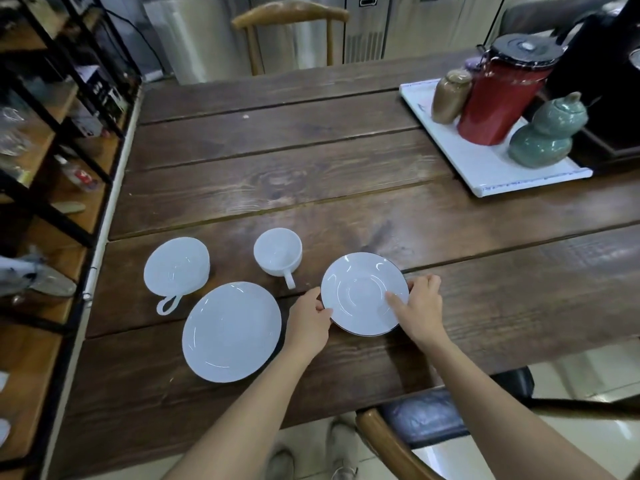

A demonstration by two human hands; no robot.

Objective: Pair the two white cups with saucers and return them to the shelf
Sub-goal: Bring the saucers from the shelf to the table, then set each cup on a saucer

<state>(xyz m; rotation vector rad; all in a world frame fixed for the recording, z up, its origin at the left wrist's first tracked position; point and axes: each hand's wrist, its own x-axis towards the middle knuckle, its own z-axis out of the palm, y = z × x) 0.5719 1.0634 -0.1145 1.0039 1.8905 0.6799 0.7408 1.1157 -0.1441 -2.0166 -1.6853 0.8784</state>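
Note:
Two white cups stand on the wooden table (311, 161): a wide cup (176, 265) at the left with its handle toward me, and a smaller cup (277, 251) in the middle. A large white saucer (231, 331) lies in front of them. A smaller white saucer (360, 289) sits to the right, held at both rims: my left hand (308, 320) grips its left edge and my right hand (419, 306) its right edge, thumb on top.
A black-framed wooden shelf (52, 174) with assorted items runs along the table's left side. A white tray (485, 171) at the back right bears a red canister, a brown jar and a green gourd jar. A chair (391, 441) stands below the near table edge.

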